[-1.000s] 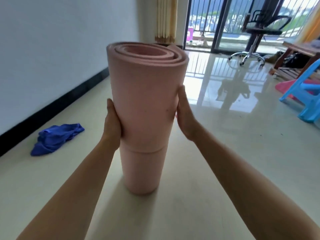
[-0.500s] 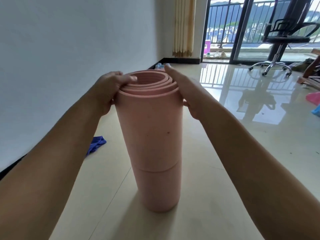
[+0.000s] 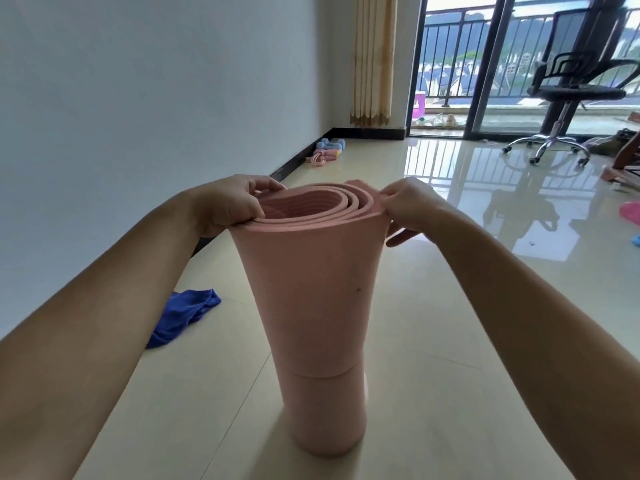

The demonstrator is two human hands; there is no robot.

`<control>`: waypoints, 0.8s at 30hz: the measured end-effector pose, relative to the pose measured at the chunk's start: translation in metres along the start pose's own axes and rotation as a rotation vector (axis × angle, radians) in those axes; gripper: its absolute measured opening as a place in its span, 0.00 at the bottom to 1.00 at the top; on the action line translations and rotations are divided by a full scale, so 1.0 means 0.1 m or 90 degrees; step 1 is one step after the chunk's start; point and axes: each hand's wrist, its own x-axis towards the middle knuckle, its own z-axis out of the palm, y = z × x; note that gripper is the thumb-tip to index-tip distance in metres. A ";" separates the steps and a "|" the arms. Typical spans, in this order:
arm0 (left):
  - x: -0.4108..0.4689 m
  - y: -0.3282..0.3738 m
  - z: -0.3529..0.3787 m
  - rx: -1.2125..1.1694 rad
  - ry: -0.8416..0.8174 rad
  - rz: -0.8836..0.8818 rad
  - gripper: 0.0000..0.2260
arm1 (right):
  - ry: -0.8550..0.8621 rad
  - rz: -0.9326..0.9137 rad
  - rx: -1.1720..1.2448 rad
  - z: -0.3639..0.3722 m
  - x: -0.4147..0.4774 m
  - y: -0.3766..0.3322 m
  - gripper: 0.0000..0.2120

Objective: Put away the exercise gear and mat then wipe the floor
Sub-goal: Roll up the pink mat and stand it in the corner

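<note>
While gripped at its top rim, stands on end on floor [image 3: 450, 341]: rolled pink mat [image 3: 311, 289]. Left hand [image 3: 228, 202] curled over left edge, right hand [image 3: 412, 206] pinching outer layers. Blue cloth [image 3: 180, 313] lying near wall [image 3: 138, 98].

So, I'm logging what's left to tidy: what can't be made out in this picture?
All in the head view:
1. Blue cloth: its near end is hidden behind the left forearm.
2. Gear by the wall: too small to identify; probably light blue dumbbells, and the pink item is unclear.
3. Pink object at the right edge: cut off by the frame.
4. Floor behind the pink mat: hidden by the upright roll itself.
</note>
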 end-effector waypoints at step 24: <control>-0.32 0.09 0.42 0.107 0.081 -0.078 0.33 | -0.247 0.040 -0.139 -0.05 -0.18 -0.28 0.33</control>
